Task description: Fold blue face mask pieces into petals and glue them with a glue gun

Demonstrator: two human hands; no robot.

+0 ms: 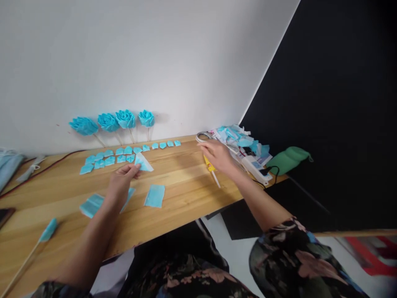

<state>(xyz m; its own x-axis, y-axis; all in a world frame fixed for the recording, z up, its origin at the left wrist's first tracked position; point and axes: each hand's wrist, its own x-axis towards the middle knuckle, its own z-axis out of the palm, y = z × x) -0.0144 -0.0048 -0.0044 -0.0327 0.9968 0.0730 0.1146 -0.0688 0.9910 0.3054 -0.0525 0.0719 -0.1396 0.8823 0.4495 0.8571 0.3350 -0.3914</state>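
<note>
Above the desk (pixel 182 182), our left fingers (pixel 132 170) are pinching the folded blue piece (pixel 144 162), probably best held lightly; we cannot tell if our right fingers (pixel 207 147) are gripping the yellow tool (pixel 209 165).

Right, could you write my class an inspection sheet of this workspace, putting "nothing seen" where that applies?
Surface: wooden table.
Job's things: folded sheet; flat sheet; rows of small folds; four blue flowers on sticks by the wall; blue-tipped stick at near left.
Clutter: heap of scraps at far right; green pouch near the power strip.
Hands: left hand pinches the folded sheet; right hand is at the yellow item, grip unclear.
Cables: red cord at rear left; black cable at the power strip.
Surroundings: pale wall behind, black panel at right.
</note>
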